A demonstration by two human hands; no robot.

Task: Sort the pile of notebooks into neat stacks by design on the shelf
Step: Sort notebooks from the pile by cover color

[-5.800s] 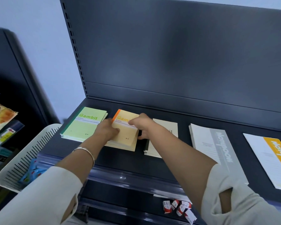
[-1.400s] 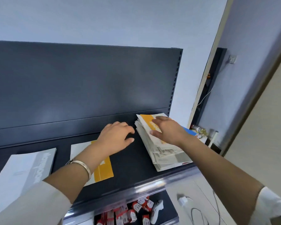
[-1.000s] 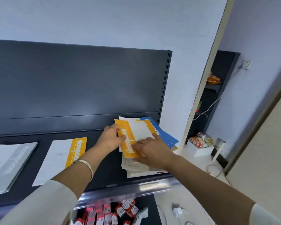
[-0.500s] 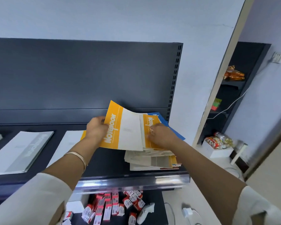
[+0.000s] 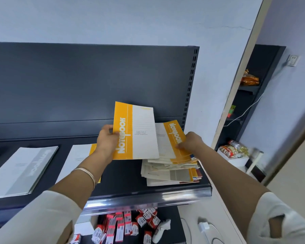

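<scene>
Orange notebook (image 5: 136,132) clamped aloft in left hand (image 5: 106,140); right hand (image 5: 190,142) pinching top of pile (image 5: 171,169).

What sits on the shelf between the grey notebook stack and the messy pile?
An orange-banded notebook lying flat, partly behind the left hand, then bare shelf; head view.

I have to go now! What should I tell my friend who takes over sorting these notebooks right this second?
Left hand grips an orange notebook, lifted above the shelf.
Right hand holds the top notebook, also orange, on the pile.
Done: a grey stack and an orange stack lie on the shelf.
Left: lay both orange ones on the orange stack, then sort the rest of the pile.
</scene>
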